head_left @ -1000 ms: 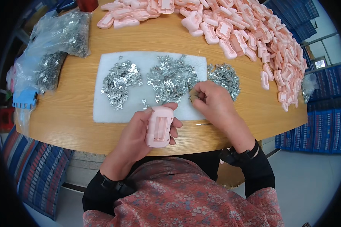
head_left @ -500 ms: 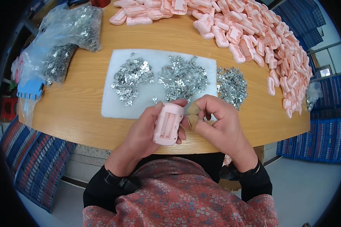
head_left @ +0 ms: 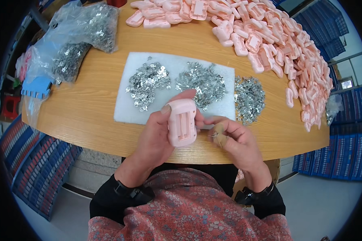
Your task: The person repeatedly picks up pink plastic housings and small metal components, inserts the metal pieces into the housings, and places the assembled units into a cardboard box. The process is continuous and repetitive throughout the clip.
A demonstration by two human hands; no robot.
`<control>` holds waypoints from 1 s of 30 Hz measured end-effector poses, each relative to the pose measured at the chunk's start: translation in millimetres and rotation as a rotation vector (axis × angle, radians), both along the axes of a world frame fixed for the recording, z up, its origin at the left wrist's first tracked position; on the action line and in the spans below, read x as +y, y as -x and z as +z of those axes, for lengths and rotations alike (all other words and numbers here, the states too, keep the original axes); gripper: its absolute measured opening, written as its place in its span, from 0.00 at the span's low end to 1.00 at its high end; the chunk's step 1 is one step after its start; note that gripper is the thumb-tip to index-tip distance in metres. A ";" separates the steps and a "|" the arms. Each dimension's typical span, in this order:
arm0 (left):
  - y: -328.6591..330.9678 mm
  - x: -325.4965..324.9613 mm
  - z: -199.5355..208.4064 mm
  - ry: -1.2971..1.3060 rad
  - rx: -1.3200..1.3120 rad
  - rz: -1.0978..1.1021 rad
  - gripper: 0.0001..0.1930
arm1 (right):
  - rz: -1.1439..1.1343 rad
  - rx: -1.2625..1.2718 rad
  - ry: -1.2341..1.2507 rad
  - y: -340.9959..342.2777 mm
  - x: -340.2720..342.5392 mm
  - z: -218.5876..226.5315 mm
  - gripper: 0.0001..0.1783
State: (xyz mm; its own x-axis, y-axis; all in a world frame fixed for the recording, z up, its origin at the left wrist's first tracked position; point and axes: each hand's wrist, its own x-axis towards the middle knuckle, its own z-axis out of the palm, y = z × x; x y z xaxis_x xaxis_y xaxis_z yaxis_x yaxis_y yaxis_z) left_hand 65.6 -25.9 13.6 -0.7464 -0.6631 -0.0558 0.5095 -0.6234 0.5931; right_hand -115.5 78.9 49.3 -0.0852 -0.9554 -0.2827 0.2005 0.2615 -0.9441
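Observation:
My left hand (head_left: 151,130) is closed around a pale pink plastic housing (head_left: 173,130), held tilted above the table's near edge. The housing's long recessed compartment faces up. Just to its right, my right hand (head_left: 242,141) pinches a tiny metal clip (head_left: 213,135) between thumb and finger, both wrapped in tan tape. Its exact shape is too small to make out. Beyond my hands, small shiny metal clips lie in two heaps, a left one (head_left: 149,84) and a middle one (head_left: 203,82), on a white foam sheet (head_left: 124,111). A third heap (head_left: 250,98) sits on the wood beside it.
A large pile of pink housings (head_left: 265,40) spreads over the table's far and right side. Clear bags of metal clips (head_left: 102,30) lie at the far left, near a blue plastic piece (head_left: 37,87). Blue racks (head_left: 44,168) stand beyond the wooden table (head_left: 84,116).
My right hand has drawn back from the housing's right side, and the metal clip now shows at its fingertips. My left hand has raised the housing slightly. The whole view has shifted a little.

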 end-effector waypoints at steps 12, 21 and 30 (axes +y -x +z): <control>13.5 17.5 3.2 0.168 0.014 0.081 0.33 | -0.020 -0.242 -0.110 -3.4 4.1 -1.5 0.06; 0.6 3.3 8.1 0.068 -0.126 -0.159 0.29 | 0.192 0.067 -0.007 23.1 5.6 8.4 0.04; 3.3 -11.0 27.0 0.106 -0.317 -0.634 0.31 | 0.282 0.380 0.086 31.9 5.3 30.8 0.05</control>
